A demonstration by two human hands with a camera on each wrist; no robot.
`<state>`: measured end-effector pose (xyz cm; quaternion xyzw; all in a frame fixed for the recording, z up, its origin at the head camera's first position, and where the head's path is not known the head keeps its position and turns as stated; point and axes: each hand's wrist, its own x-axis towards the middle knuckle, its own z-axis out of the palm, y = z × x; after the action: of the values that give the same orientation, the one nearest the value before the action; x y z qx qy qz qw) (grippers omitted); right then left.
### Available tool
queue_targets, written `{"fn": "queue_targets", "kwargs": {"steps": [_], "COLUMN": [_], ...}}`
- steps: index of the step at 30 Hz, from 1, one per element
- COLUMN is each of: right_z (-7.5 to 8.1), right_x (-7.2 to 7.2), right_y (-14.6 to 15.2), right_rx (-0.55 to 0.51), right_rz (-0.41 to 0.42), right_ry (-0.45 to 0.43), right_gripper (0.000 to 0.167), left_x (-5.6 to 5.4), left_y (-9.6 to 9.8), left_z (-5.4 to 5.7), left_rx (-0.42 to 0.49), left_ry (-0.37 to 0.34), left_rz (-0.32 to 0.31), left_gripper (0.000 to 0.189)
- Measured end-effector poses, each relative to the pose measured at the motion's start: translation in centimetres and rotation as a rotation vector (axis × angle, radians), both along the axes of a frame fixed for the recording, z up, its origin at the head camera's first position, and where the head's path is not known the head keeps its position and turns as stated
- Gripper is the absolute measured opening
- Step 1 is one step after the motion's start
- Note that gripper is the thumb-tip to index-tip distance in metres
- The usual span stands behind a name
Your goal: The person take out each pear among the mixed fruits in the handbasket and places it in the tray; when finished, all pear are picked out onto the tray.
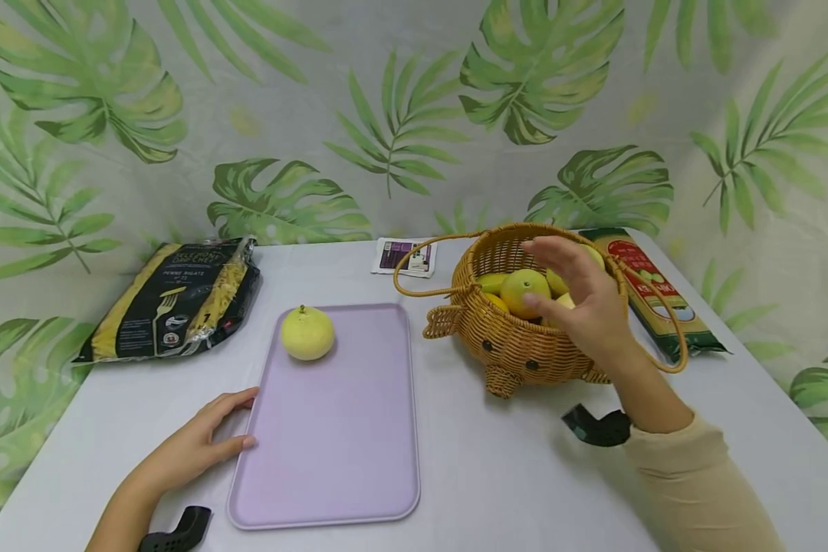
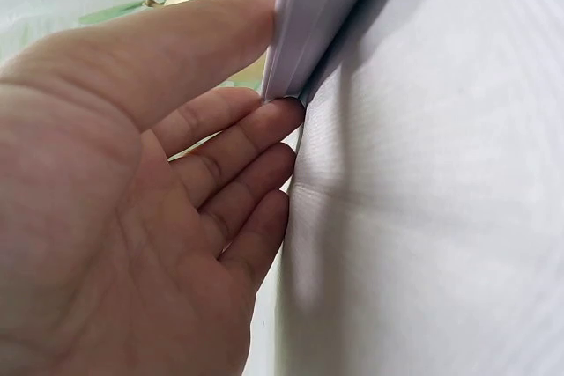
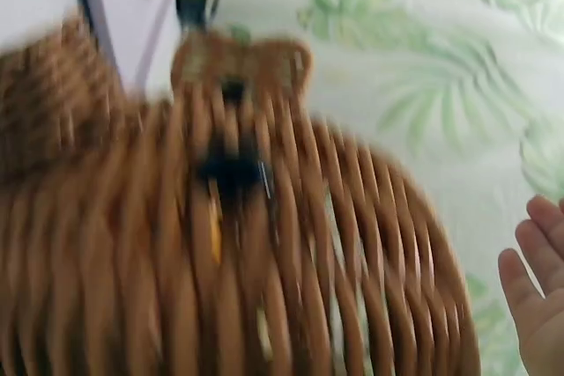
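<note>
At the left edge of the lilac tray [image 1: 338,429], my left hand [image 1: 193,441] rests with thumb and fingertips against the rim. In the left wrist view, the thumb touches the tray's side and the fingers [image 2: 238,143] lie loosely extended by its lower edge. A pale yellow round fruit [image 1: 307,333] with a short stem sits in the tray's far left corner. My right hand [image 1: 583,295] is raised over the wicker basket [image 1: 510,349], fingers and thumb spread, holding nothing. Inside the basket are several yellow and green-yellow fruits [image 1: 524,293], partly hidden by the hand.
A black bag of penne [image 1: 172,299] lies at the back left. Behind the basket's right side lies a green and red packet [image 1: 652,291]. A small purple and white packet [image 1: 405,257] is at the back. The basket's loop handles [image 1: 417,291] stick out sideways.
</note>
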<state>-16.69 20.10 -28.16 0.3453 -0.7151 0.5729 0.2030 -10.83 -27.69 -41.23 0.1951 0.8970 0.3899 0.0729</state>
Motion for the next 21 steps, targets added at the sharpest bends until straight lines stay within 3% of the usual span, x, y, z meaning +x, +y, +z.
{"fn": "queue_targets", "kwargs": {"steps": [7, 14, 21], "right_z": [0.9, 1.1, 1.4], "right_x": [-1.9, -3.8, -5.0], "right_y": [5.8, 9.4, 11.0], "right_rx": [0.053, 0.272, 0.38], "right_rz": [-0.082, -0.247, -0.25], "right_ry": [-0.079, -0.171, -0.299], "right_gripper": [0.061, 0.066, 0.064], "left_x": [0.0, 0.0, -0.1], "left_y": [0.1, 0.0, -0.2], "left_z": [0.1, 0.0, -0.2], "left_rx": [-0.006, -0.009, -0.021], "left_ry": [-0.012, -0.015, -0.009], "left_rz": [0.007, 0.01, 0.018], "left_gripper": [0.065, 0.064, 0.065]}}
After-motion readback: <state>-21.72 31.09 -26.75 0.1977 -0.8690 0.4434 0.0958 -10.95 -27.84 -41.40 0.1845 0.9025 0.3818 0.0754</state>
